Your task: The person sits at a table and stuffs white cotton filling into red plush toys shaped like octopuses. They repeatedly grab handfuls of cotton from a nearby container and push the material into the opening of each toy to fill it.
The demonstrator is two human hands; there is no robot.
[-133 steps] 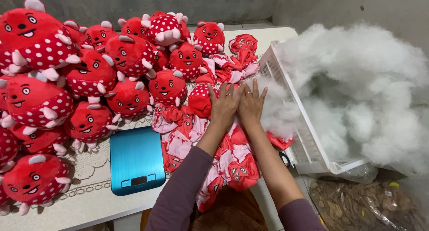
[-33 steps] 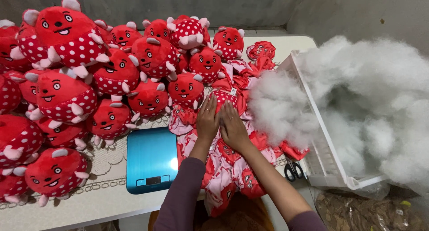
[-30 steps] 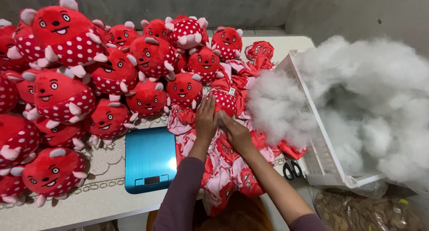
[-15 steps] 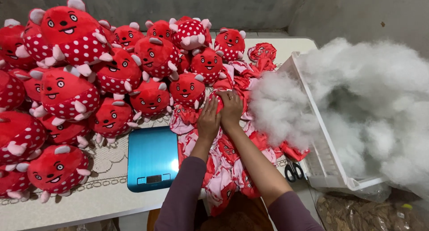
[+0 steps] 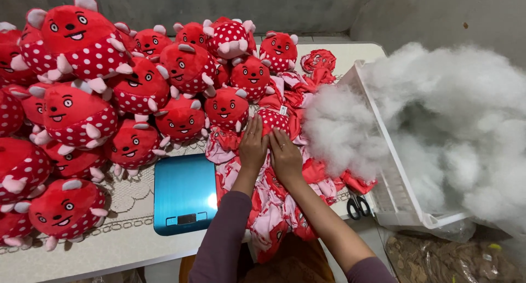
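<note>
Where fingers [image 5: 257, 130] press: plush skin [image 5: 274, 120].

Both arms reach forward, sleeves pushed back to the forearms. The left hand [image 5: 253, 146] and right hand [image 5: 285, 157] lie side by side, palms down, touching along their inner edges. Fingers are extended and pressed flat, the left fingertips [image 5: 255, 121] slightly ahead of the right's.

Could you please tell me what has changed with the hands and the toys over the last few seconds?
Both hands, left hand and right hand, stay pressed side by side on the spotted toy skin; fingers only shifted slightly. The blue scale, stuffed toys and white stuffing stayed put.
</note>
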